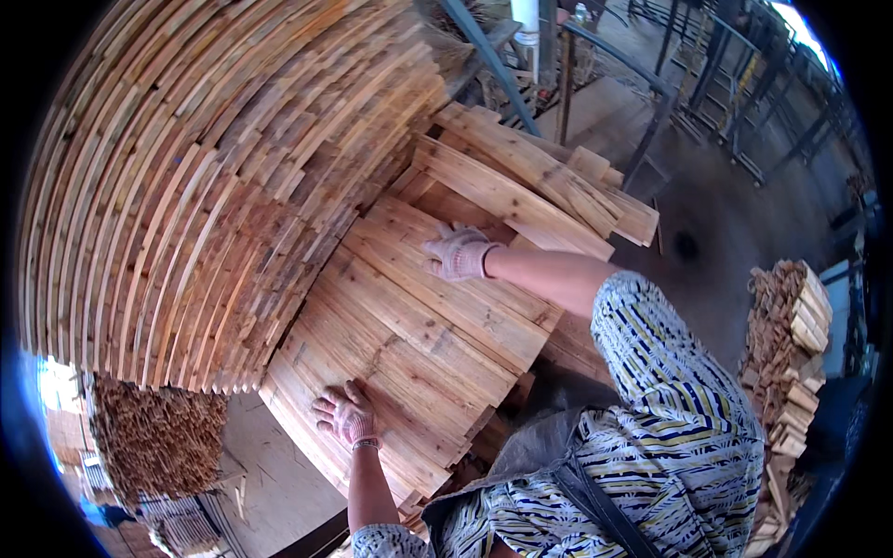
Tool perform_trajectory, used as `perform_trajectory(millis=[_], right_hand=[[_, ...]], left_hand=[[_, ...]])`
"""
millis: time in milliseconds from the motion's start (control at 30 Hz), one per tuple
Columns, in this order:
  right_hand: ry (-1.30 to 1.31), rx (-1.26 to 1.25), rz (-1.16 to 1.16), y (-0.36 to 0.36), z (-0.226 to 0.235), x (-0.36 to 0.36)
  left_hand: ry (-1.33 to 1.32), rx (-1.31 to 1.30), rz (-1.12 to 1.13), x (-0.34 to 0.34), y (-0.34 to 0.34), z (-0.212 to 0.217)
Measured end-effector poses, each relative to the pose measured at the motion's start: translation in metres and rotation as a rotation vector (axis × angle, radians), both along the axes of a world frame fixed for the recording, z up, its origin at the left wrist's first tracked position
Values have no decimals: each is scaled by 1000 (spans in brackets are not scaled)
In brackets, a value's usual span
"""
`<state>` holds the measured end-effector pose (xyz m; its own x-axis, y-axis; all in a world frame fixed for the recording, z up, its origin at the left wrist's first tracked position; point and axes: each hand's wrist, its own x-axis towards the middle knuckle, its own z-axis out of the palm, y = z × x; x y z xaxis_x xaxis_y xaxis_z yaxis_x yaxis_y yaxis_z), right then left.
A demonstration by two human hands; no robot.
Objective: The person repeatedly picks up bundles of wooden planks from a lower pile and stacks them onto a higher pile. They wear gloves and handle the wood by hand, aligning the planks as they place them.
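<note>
Flat, pale-brown wooden planks [409, 312], knotted and straight-grained, lie side by side in front of the person, against a tall stack of layered wooden boards [177, 205], edges outward. Left hand [344, 416], in a pinkish knitted glove, rests on the near planks, fingers spread, gripping nothing. Right hand [458, 251], gloved alike, lies open on the farther planks, fingers loosely apart. Just beyond it, loose long boards [530, 172] overlap at angles. Far right: rough heap of short wood pieces [791, 325].
</note>
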<state>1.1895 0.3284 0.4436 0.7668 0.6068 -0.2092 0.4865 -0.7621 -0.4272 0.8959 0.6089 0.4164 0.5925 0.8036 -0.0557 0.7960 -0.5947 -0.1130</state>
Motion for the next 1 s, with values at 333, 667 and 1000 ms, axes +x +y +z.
perform_trajectory(millis=[333, 667, 1000], right_hand=[[-478, -292, -121, -139, 18, 41], [11, 613, 177, -155, 52, 1], [-197, -344, -326, -200, 29, 112]], left_hand=[[-213, -98, -370, 73, -87, 42], [-970, -1945, 44, 239, -248, 72], [-373, -338, -2, 154, -161, 41]])
